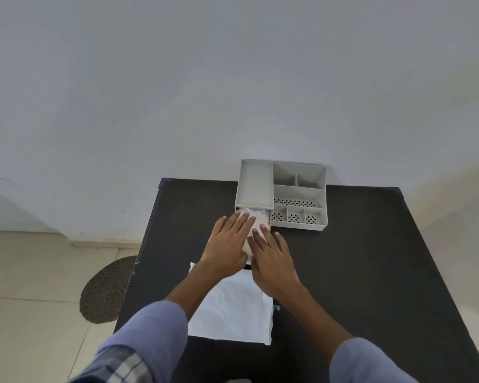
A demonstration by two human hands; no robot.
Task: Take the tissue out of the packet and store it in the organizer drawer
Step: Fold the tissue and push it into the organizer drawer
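Note:
A grey plastic organizer (299, 194) stands at the far edge of the black table (357, 258). Its drawer (249, 259) is pulled out toward me from under the left section. White tissue (260, 217) lies inside the drawer. My left hand (228, 244) and my right hand (271, 258) rest flat on the tissue, fingers spread and pointing toward the organizer, side by side and touching. They cover most of the drawer. The white tissue packet (233, 310) lies flat on the table below my wrists, partly under my forearms.
The organizer's right side has several open compartments (296, 217) with perforated floors. A white wall rises behind the table. A dark woven round mat (105, 291) lies on the tiled floor left of the table.

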